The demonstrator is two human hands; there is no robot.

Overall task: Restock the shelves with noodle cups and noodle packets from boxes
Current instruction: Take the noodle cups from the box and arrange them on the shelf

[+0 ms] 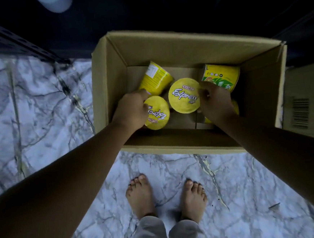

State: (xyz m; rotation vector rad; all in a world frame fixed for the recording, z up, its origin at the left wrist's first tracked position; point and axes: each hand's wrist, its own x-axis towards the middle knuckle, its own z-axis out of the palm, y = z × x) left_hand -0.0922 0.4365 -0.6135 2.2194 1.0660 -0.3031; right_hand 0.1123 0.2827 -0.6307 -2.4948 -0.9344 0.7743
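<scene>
Inside box (175, 48), both hands grip upright cups, lids skyward.

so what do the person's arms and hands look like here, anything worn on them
Nothing is worn on them. Both forearms are bare all the way to the frame edge, with no sleeve showing. The left hand and right hand have no gloves, and no watch, bracelet or ring is visible, though the light is dim. Lower down, grey trouser legs and bare feet show.
</scene>
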